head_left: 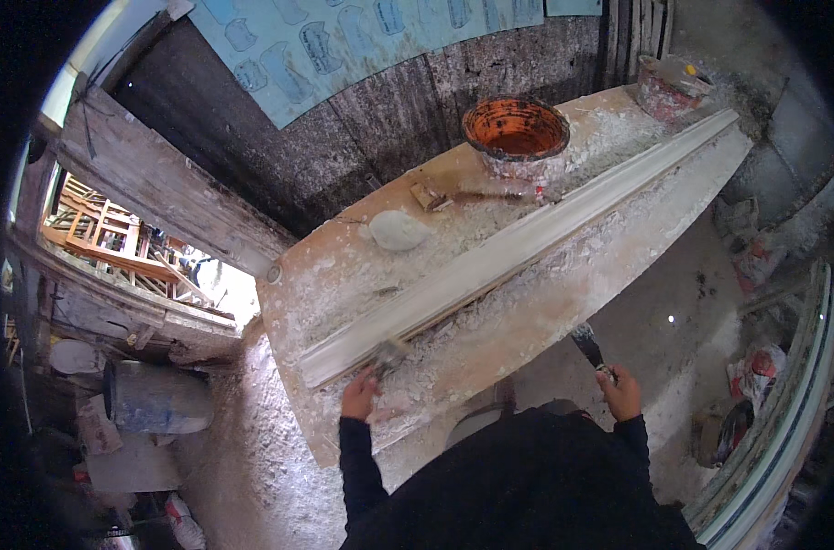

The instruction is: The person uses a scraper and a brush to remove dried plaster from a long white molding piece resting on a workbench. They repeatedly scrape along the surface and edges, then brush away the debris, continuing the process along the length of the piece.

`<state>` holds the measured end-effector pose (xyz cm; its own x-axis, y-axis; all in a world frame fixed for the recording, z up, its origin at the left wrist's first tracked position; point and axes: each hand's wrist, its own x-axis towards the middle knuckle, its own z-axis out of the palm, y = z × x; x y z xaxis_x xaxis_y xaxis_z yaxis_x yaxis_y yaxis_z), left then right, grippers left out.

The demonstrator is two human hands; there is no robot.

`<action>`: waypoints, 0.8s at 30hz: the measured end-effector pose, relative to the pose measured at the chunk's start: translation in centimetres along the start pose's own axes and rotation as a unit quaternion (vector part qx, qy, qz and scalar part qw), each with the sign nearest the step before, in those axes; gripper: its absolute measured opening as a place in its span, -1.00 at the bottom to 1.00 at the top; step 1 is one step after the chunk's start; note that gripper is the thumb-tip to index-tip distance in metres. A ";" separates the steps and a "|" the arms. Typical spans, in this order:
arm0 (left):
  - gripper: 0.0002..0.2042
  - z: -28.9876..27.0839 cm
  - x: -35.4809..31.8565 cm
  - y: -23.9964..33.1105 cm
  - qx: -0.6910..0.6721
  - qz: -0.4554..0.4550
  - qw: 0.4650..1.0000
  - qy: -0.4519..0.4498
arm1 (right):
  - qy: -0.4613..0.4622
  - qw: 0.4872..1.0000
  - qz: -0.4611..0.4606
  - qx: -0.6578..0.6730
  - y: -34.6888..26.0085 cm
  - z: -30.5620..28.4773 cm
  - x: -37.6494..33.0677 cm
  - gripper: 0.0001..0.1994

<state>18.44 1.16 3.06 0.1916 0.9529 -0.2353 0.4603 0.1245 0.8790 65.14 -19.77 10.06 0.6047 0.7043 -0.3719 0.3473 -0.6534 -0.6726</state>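
Note:
A long white plaster moulding (536, 234) lies lengthwise along a plaster-crusted table (563, 325). At its near left end, my left hand (360, 394) is closed around a flat scraper (389, 356). That blade is blurred and lies over the moulding's lower edge; I cannot tell whether it touches. Beyond the table's near edge, my right hand (621, 394) grips a putty knife (588, 346) with a dark body. Its tip points at the table edge. Loose plaster crumbs cover the board on both sides of the moulding.
An orange basin (516, 128) stands at the table's far side, with a crusted bucket (669, 90) farther right. A white lump (398, 229) and a small wood block (428, 195) lie behind the moulding. Long pale mouldings (802, 403) lean at right; a blue drum (160, 396) lies left.

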 end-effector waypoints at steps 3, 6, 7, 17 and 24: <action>-0.65 -3.7 -2.1 0.3 0.010 -0.084 0.994 0.064 | -0.003 1.000 -0.029 -0.001 0.3 -0.9 3.3 -0.60; -0.65 -5.6 -5.9 -3.6 0.108 -0.080 0.962 0.238 | -0.019 0.993 -0.104 -0.046 1.5 -1.5 8.8 -0.63; -0.65 -5.0 -6.9 -2.0 0.188 -0.107 0.929 0.301 | -0.018 0.989 -0.132 -0.066 1.9 -2.0 10.8 -0.64; -0.62 5.5 -15.9 3.8 0.173 -0.200 0.830 0.491 | -0.003 0.954 -0.234 -0.185 -1.7 -10.2 29.0 -0.68; -0.62 11.8 -19.0 6.4 0.173 -0.250 0.825 0.477 | -0.127 0.936 -0.300 -0.135 -0.2 -12.4 36.1 -0.65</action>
<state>27.99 -19.43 8.23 -0.7898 0.6116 0.0459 0.5271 0.6386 0.5608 95.79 2.34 4.66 0.0636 0.9877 -0.1426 0.7594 -0.1406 -0.6353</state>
